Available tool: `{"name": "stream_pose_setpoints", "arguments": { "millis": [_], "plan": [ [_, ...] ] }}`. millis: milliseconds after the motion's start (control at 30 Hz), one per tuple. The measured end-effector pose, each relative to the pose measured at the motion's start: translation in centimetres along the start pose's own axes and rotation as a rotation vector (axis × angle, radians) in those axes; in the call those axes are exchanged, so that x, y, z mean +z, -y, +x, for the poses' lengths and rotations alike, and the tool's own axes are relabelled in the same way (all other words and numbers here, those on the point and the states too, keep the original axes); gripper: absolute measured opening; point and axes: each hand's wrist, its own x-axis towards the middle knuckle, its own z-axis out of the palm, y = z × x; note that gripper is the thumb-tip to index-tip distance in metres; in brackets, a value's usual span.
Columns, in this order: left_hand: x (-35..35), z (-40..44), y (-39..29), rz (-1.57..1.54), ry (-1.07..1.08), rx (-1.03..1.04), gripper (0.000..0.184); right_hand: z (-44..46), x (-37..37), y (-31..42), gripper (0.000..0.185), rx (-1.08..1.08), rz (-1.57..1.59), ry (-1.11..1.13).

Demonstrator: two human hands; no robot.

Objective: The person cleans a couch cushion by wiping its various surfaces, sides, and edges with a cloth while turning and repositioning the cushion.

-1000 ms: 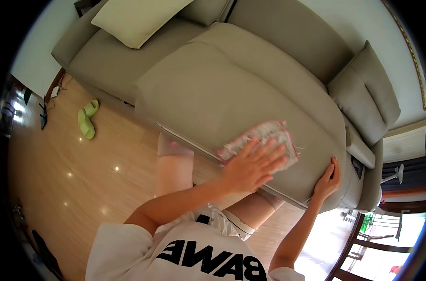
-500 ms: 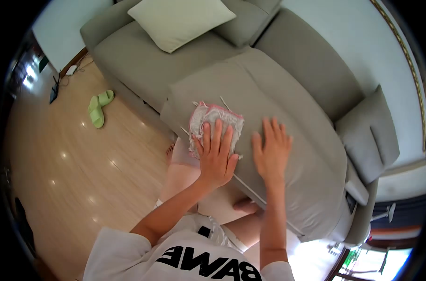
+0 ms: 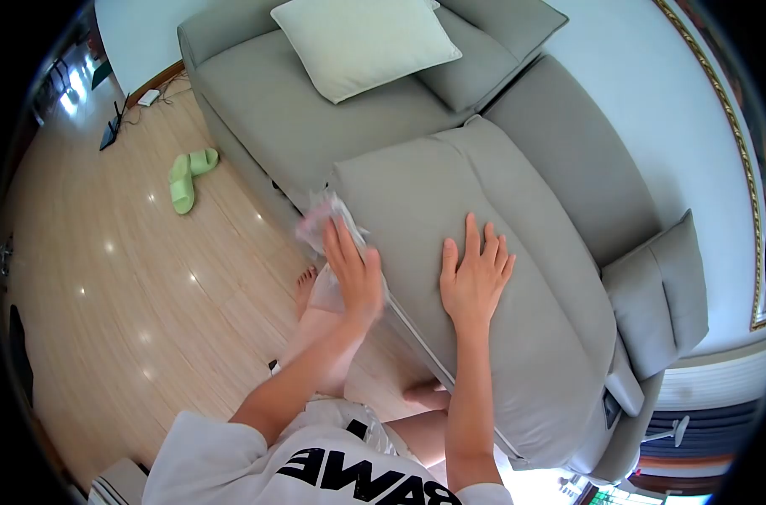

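Observation:
My left hand is at the front edge of the grey sofa cushion, blurred by motion. Its fingers are close together over a whitish rag with pink edging, which is pressed against the cushion's side and partly smeared. How firmly the fingers grip it is hard to see. My right hand rests palm down on top of the same cushion, fingers spread, with nothing in it.
A cream pillow lies on the far sofa seat. A grey cushion leans at the right end. Green slippers lie on the wooden floor to the left.
My left hand has moved with the rag from the cushion's top leftward, over its front edge. My right hand has settled flat on the cushion. The view has shifted slightly.

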Motion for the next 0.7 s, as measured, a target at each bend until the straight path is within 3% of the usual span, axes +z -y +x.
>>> {"name": "stream_pose_setpoints", "arguments": {
  "millis": [133, 267, 367, 467, 633, 700],
  "plan": [
    [0.7, -1.9, 1.4, -0.058, 0.032, -0.001, 0.068, -0.2, -0.3, -0.4, 0.060, -0.010, 0.040, 0.007],
    [1.0, 9.9, 6.9, -0.244, -0.036, 0.034, 0.061, -0.1, -0.1, -0.3, 0.060, 0.006, 0.061, -0.004],
    [0.6, 13.3, 7.6, -0.706, 0.145, -0.353, 0.052, 0.0, -0.1, -0.4, 0.060, 0.009, 0.067, -0.006],
    [1.5, 12.3, 9.5, -0.562, 0.039, -0.321, 0.052, -0.1, -0.5, -0.9, 0.059, 0.006, 0.095, -0.012],
    [-3.2, 4.0, 3.3, -0.627, 0.074, -0.347, 0.044, -2.2, -4.5, -4.9, 0.054, -0.046, 0.271, 0.030],
    [-5.9, -1.7, 0.5, -0.318, 0.116, -0.182, 0.047, -4.5, -5.7, -7.6, 0.049, -0.065, 0.363, 0.033]
  ]
}}
